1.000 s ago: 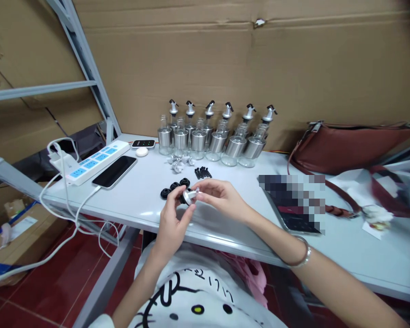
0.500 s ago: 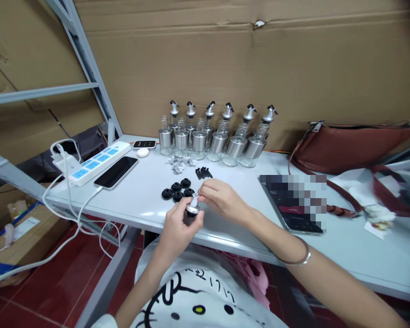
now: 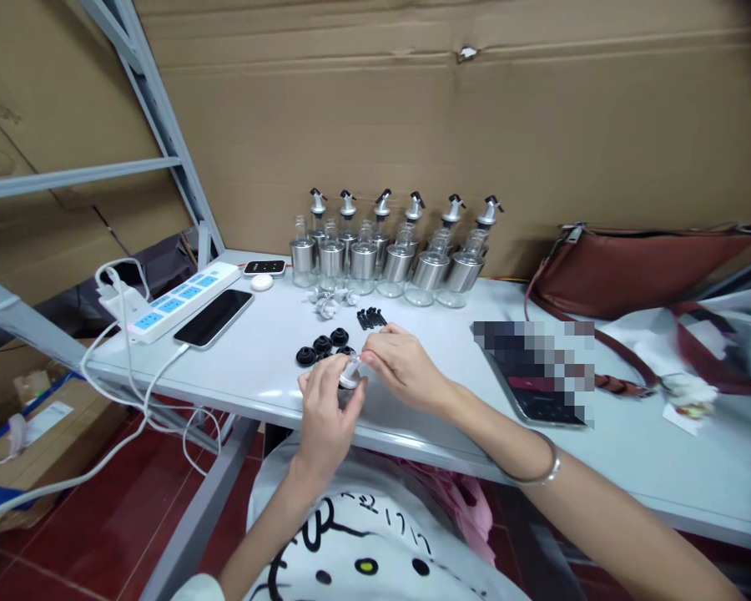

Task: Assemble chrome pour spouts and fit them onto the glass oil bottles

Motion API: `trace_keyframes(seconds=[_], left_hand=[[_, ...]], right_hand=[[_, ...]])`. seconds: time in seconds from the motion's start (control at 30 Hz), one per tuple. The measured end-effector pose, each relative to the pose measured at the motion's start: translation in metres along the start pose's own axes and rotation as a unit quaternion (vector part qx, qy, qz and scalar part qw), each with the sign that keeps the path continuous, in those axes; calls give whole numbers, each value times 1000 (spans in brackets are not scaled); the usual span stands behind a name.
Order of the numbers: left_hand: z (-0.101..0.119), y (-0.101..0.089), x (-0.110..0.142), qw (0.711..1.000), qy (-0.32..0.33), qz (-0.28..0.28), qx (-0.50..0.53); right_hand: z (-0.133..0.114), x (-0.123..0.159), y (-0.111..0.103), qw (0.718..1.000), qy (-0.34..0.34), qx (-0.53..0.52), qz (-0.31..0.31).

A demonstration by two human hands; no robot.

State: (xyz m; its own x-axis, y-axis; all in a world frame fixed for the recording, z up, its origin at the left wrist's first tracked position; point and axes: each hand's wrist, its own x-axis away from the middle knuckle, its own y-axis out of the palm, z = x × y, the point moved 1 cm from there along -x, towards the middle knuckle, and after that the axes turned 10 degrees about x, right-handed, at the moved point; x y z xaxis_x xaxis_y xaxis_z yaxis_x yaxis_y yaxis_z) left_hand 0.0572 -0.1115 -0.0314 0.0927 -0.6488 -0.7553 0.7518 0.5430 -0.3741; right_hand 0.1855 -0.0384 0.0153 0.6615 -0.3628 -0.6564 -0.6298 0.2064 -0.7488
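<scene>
In front of me, over the table's near edge, my left hand [image 3: 326, 409] is closed around a silver bottle pourer spout [image 3: 350, 373]. The fingers of my right hand [image 3: 406, 367] are pinched at the spout's upper end; whether a small part sits between them is hidden. Just beyond my left hand lie several black round stoppers [image 3: 322, 344], partly covered by its fingers. Several small black flip levers [image 3: 370, 319] lie in a row past my right fingertips. Farther back is a loose group of silver spout parts [image 3: 326, 307].
Glass bottles with steel sleeves [image 3: 364, 260] stand in two rows at the back; the rear ones carry pourers [image 3: 382, 203]. To the left are a power strip [image 3: 184, 302], a phone [image 3: 214, 318] and a white round case [image 3: 262, 283]. A tablet [image 3: 513, 376] and brown bag [image 3: 638, 271] lie right.
My left fingers have shifted up and over the spout, covering more of it and of the stoppers. My right hand has moved slightly left and stays at the spout's top.
</scene>
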Motion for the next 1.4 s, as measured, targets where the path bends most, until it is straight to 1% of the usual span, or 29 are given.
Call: trace_keyframes(seconds=[0.1,0.2,0.3,0.4,0.5,0.6,0.77,0.9,1.03,1.27,1.33,1.4], left_hand=[[1,-3,-1,1000,-6,14,19],[2,-6,-2,999,-35,15,37],[2,-7,-2,996,-64,-3,55],[2,-6,-3,996,-64,-18,67],[2,-5,-3,996,-61,-35,63],[1,-5,-3,993,-79,-54,62],[0,-5,-1,990,-110,-63,57],[-2,-3,0,988,-117,-88,47],[-4,-2,1,989,-108,-93,32],[-4,1,0,990,-119,-76,8],[-4,1,1,990,-127,-65,12],[-4,0,1,988,-146,-27,31]], right_hand=[[-1,0,-1,999,8,-22,-29],[-3,0,-2,998,16,-24,-59],[-2,1,-3,998,4,-4,-56],[-1,2,-3,999,-22,14,-40],[-1,3,-1,997,-40,44,-47],[-1,3,3,991,-51,92,-77],[-3,1,5,973,-54,180,-133],[-1,0,1,969,-47,179,-166],[0,0,-1,967,-38,172,-183],[-3,-4,5,956,-15,193,-219],[2,-4,6,954,-6,195,-226],[15,-3,3,954,36,204,-216]])
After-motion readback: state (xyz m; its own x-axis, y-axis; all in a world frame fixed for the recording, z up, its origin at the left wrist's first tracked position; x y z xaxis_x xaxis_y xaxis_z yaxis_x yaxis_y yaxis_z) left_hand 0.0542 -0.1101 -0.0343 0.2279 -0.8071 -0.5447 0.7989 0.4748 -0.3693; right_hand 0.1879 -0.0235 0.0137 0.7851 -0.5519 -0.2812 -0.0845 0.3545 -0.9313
